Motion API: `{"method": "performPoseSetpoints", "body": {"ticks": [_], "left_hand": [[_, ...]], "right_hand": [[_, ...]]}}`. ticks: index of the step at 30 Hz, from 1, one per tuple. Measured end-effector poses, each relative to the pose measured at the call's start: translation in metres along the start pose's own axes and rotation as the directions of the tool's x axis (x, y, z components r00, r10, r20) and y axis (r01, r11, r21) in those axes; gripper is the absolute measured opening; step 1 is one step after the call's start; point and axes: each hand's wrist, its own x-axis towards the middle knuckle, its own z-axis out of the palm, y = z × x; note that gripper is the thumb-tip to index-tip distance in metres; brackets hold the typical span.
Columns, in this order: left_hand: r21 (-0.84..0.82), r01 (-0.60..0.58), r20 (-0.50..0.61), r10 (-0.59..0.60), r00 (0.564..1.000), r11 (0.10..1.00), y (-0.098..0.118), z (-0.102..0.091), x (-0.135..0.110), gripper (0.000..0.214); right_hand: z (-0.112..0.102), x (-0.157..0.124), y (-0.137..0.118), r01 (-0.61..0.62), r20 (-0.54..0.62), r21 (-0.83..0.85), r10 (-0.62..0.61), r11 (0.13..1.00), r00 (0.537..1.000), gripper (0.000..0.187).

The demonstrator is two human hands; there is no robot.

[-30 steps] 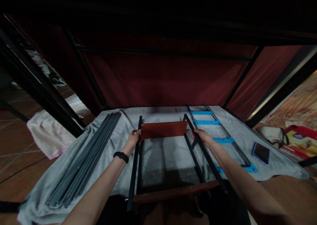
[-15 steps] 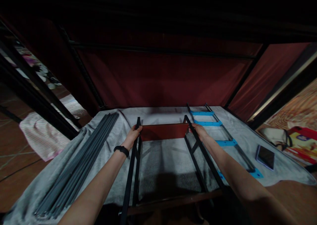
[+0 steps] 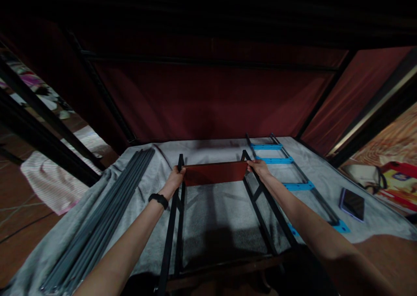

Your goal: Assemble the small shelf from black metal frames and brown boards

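Observation:
A reddish-brown board spans two black metal side frames, one on the left and one on the right. My left hand, with a black band on the wrist, is closed at the board's left end, its thumb by the top corner and its fingers partly hidden behind the left frame. At the opposite end my right hand pinches the board's corner beside the top of the right frame. A second brown crosspiece joins the frames close to my body.
Grey tubes lie bundled on the grey cloth at left. To the right are a rack of tubes with blue brackets and a phone. Black bed-like posts and a dark red panel enclose the far side.
My right hand has shifted from behind the right frame's bar so that its fingers show at the board's corner. My left hand stays at the left end. The view has tilted slightly.

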Motion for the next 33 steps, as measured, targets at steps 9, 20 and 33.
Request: {"method": "performPoseSetpoints", "body": {"ticks": [9,20,33], "left_hand": [[0.096,0.001,-0.002,-0.001,1.0,0.995,-0.004,0.002,0.007,0.018],[0.184,0.005,-0.001,-0.005,1.0,0.983,-0.005,0.0,0.006,0.023],[0.227,0.018,-0.027,-0.012,1.0,0.974,0.009,0.0,-0.004,0.024]], "right_hand": [[0.004,0.0,0.0,-0.024,-0.061,0.008,0.024,1.0,0.998,0.021],[-0.01,-0.004,-0.003,-0.125,0.026,0.132,0.122,0.983,0.992,0.012],[-0.016,-0.002,-0.001,-0.036,0.022,-0.002,0.036,0.999,0.999,0.019]]}}
